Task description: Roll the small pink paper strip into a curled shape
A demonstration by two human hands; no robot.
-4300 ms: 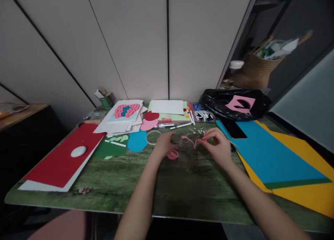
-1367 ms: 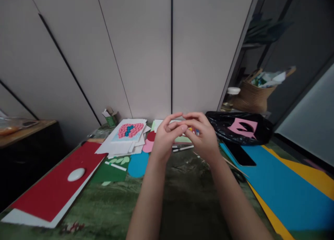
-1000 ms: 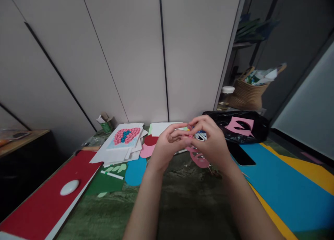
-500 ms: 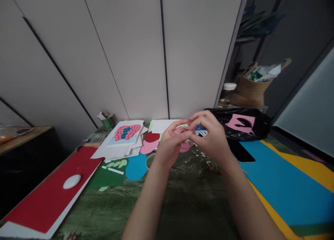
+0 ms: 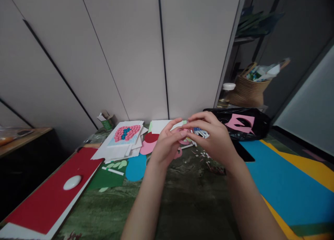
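Note:
My left hand (image 5: 167,144) and my right hand (image 5: 211,135) meet above the middle of the table. Between their fingertips is a curling strip of pink paper (image 5: 178,153), whose lower end hangs in a loop under my left palm. Both hands pinch it; the fingers partly hide it. Behind them on the table are a pink paper piece (image 5: 147,147) and a dark red one (image 5: 150,137). Small paper scraps (image 5: 205,155) lie below my right hand. Beyond it sit blue-and-white items (image 5: 200,132), partly covered.
At left are red sheets (image 5: 52,194) with a white mouse (image 5: 72,182), and a picture of pink and blue paper rolls (image 5: 127,133). A green sheet (image 5: 109,179) carries a marker (image 5: 113,171). Blue card (image 5: 284,184), a phone (image 5: 244,153) and a black bag (image 5: 262,126) occupy the right.
The pink strip has loosened, and a loop of it now hangs lower under my left hand. My right hand's fingers have shifted slightly left and straightened over the strip.

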